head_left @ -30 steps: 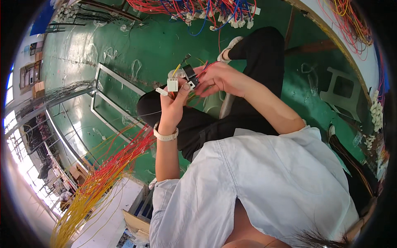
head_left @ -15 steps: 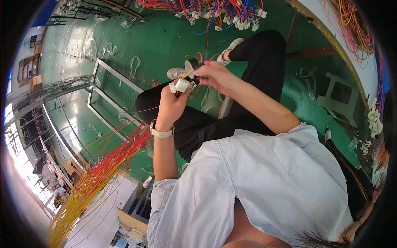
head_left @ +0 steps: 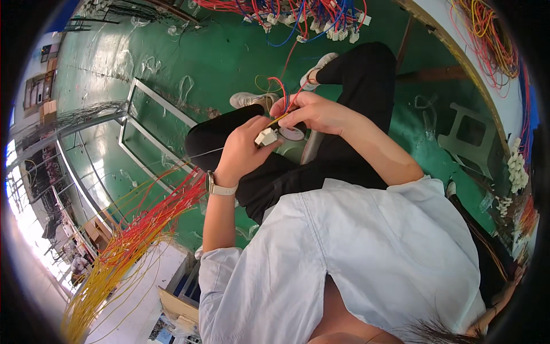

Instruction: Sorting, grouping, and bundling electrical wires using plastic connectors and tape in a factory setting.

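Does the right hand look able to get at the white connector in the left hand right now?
Probably yes: the right hand is close and the white connector sticks out from the left hand, though the right fingers seem occupied with a yellow wire.

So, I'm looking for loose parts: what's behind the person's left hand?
Black trousers show behind the left hand, on both sides of it. Whatever the hand and the white connector it holds cover directly cannot be seen.
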### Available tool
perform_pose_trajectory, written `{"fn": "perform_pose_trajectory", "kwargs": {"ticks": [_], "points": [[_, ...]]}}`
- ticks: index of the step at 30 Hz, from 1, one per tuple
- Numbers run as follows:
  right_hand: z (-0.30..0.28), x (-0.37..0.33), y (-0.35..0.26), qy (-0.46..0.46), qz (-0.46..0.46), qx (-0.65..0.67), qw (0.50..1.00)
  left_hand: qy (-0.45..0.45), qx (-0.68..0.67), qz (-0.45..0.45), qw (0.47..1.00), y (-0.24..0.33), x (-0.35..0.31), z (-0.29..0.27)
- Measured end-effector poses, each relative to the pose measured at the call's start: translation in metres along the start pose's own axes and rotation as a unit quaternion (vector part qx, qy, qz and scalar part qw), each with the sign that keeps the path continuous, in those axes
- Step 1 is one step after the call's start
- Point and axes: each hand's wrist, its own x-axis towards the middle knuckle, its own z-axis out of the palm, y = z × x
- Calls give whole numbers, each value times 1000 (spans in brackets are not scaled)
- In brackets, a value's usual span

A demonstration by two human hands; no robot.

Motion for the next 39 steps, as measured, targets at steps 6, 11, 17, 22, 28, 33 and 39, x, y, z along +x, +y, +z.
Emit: {"fn": "perform_pose_trajectory", "kwargs": {"ticks": [6,11,17,22,28,33,39], "points": [[12,-10,-14,-30,26,-5,999,7,-41,-20,999,4,0,-4],[27,-8,-12,-7,-4,36,999,112,-163,-28,980,-2,-4,8],[44,2,7,48,-109,-61,991,346,-450,-126,814,6,1,32],[47,12,29,132,-173,-94,971,420,-547,-190,698,16,11,42],[49,12,30,137,-292,-135,937,354,-541,-206,734,17,3,26],[43,6,21,88,-182,-6,979,388,-424,-145,806,16,8,27],[41,21,28,165,-321,-126,924,314,-486,-223,785,24,6,32]]}}
